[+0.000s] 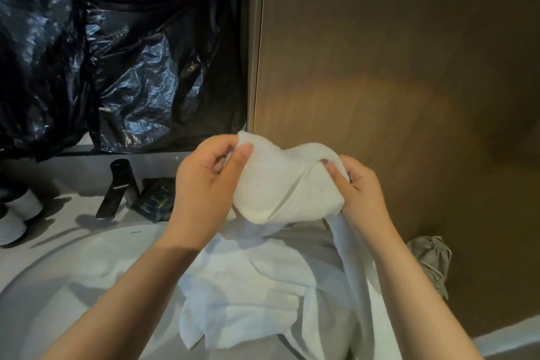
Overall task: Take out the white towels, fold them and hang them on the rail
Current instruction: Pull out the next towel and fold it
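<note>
Left hand (204, 184), right hand (362, 193) pinch white towel (277, 184); grip probably loose.

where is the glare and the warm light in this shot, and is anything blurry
Head view: bluish glare streaks the crumpled black plastic sheet; a warm pool of light falls on the brown wall panel; the white towel, pinched by the left hand and right hand, looks slightly soft.
</note>
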The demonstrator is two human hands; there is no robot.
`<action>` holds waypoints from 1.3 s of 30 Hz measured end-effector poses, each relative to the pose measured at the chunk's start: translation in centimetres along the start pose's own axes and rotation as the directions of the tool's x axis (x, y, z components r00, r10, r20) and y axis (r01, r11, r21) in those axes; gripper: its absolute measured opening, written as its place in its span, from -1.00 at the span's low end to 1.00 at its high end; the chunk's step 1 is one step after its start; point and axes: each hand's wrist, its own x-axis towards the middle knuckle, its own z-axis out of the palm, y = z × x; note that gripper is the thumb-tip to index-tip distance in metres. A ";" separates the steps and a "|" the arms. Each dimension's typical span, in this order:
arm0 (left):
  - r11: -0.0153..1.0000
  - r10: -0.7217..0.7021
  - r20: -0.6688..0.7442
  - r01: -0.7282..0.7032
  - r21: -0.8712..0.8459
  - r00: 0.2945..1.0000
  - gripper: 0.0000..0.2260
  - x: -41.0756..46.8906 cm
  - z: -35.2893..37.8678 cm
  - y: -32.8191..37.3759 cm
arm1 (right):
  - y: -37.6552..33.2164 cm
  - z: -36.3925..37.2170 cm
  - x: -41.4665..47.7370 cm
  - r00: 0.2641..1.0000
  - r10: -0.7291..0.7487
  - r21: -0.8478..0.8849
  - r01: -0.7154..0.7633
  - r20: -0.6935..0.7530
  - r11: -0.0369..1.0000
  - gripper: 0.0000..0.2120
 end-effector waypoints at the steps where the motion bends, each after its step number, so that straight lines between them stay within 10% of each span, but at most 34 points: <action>1: 1.000 -0.028 -0.011 0.028 -0.003 1.000 -0.85 0.1 0.1 -0.5 | -0.7 0.0 0.5 0.998 0.033 0.009 -0.034 0.059 0.999 -0.74; 6: 0.935 -0.240 0.072 0.211 0.286 0.968 -0.73 -0.5 1.3 -6.3 | 2.5 -2.0 0.6 0.824 0.548 -0.363 -0.472 0.143 0.803 -0.63; 10: 0.821 -0.528 0.221 0.426 0.379 0.820 -0.77 -3.4 2.3 -10.6 | 6.4 -1.9 -2.1 0.800 0.601 -0.445 -0.541 -0.008 0.714 -0.71; 16: 0.827 -0.555 0.169 0.519 0.215 0.815 -0.70 -5.6 1.3 -11.3 | 5.7 -1.1 -3.9 0.910 0.384 -0.425 -0.412 -0.153 0.806 -0.71; 20: 0.860 -0.510 0.200 0.492 0.137 0.836 -0.75 -6.7 0.8 -10.9 | 3.6 1.4 -4.3 0.962 0.233 -0.505 -0.131 0.144 0.853 -0.59; 25: 0.854 -0.519 0.172 0.514 0.078 0.837 -0.67 -7.7 0.4 -11.1 | 4.8 3.9 -3.6 0.878 0.356 -0.809 0.056 0.319 0.586 -0.64; 27: 0.848 -0.530 0.201 0.517 0.115 0.824 -0.61 -8.1 0.1 -11.4 | 5.5 3.5 -3.8 0.899 0.308 -0.768 0.048 0.312 0.638 -0.91; 31: 0.848 -0.527 0.204 0.493 0.197 0.825 -0.78 -8.5 -0.2 -12.5 | 6.3 1.8 -4.6 0.967 0.254 -0.445 -0.237 -0.022 0.863 -0.71; 35: 0.863 -0.488 0.209 0.433 0.259 0.848 -0.94 -8.8 -0.6 -13.3 | 6.9 0.4 -5.0 0.782 0.536 -0.036 -0.575 -0.318 0.817 -0.68; 39: 0.878 -0.444 0.221 0.372 0.302 0.869 -0.88 -8.9 -1.1 -13.7 | 7.9 0.0 -6.5 0.720 0.584 -0.047 -0.644 -0.374 0.764 -0.63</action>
